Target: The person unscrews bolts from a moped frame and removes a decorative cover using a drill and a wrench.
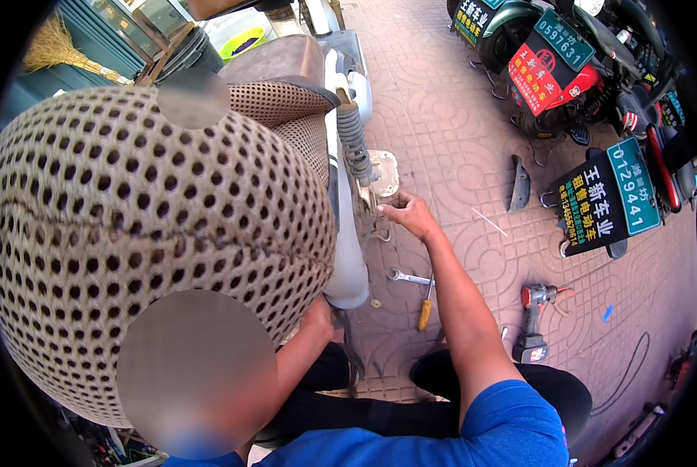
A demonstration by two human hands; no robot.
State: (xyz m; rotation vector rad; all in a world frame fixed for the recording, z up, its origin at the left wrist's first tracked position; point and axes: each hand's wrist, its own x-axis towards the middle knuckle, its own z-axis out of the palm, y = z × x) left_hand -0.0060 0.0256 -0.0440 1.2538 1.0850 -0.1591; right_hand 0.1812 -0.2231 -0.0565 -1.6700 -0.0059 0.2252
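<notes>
Beside the lower end of a coil-spring shock absorber (pixel 354 144) on a scooter, my right hand (pixel 411 215) has its thumb and fingers pinched together. Whatever may be between the fingertips is too small to make out. A dull, rounded metal housing (pixel 384 173) sits just beyond those fingertips. My left hand (pixel 320 317) reaches in low by the scooter's grey rear fender (pixel 348 265), and its fingers are hidden behind the bodywork. The scooter's beige mesh seat cover (pixel 161 187) fills the left of the view. Under my right forearm lie a wrench (pixel 412 277) and a yellow-handled screwdriver (pixel 425 311).
On the paving (pixel 465 171) at right are a red and black cordless power tool (pixel 532 319), pliers (pixel 563 297), a dark curved part (pixel 517 183) and a thin white stick (pixel 489 221). Parked scooters (pixel 574 89) line the far right. A broom (pixel 68 50) and dark bucket (pixel 193 58) stand far left.
</notes>
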